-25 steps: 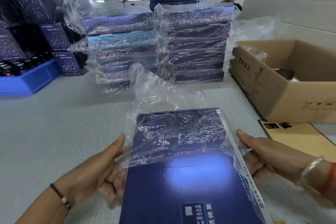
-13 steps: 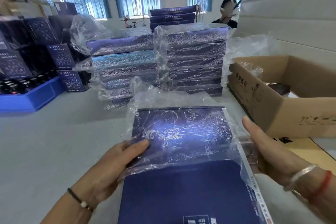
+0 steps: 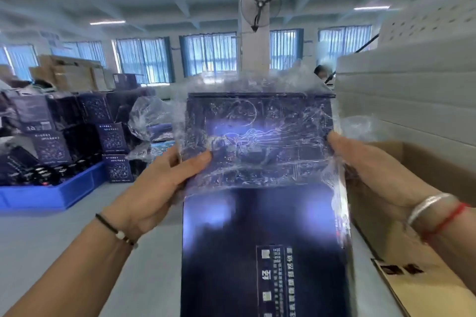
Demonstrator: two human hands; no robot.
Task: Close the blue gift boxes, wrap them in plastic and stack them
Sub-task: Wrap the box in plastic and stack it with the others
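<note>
A flat dark blue gift box [image 3: 260,219] is raised in front of me, its far half inside a clear plastic bag [image 3: 257,136]. My left hand [image 3: 159,185] grips the box's left edge through the bag, thumb on top. On the right edge, my right hand [image 3: 365,165] holds the box and the bunched plastic. The stacks of wrapped boxes [image 3: 159,134] are mostly hidden behind the raised box; only a plastic-covered corner shows to its left.
A blue crate [image 3: 51,195] with dark bottles and small blue cartons [image 3: 113,136] stands at the left on the grey table [image 3: 51,244]. An open cardboard box [image 3: 422,188] sits at the right, white foam sheets [image 3: 407,100] stacked behind it. A person sits far back.
Both hands have lifted the box up off the table and tilted it towards me. My view has swung upwards, so the ceiling and fan now show and the stacks are covered.
</note>
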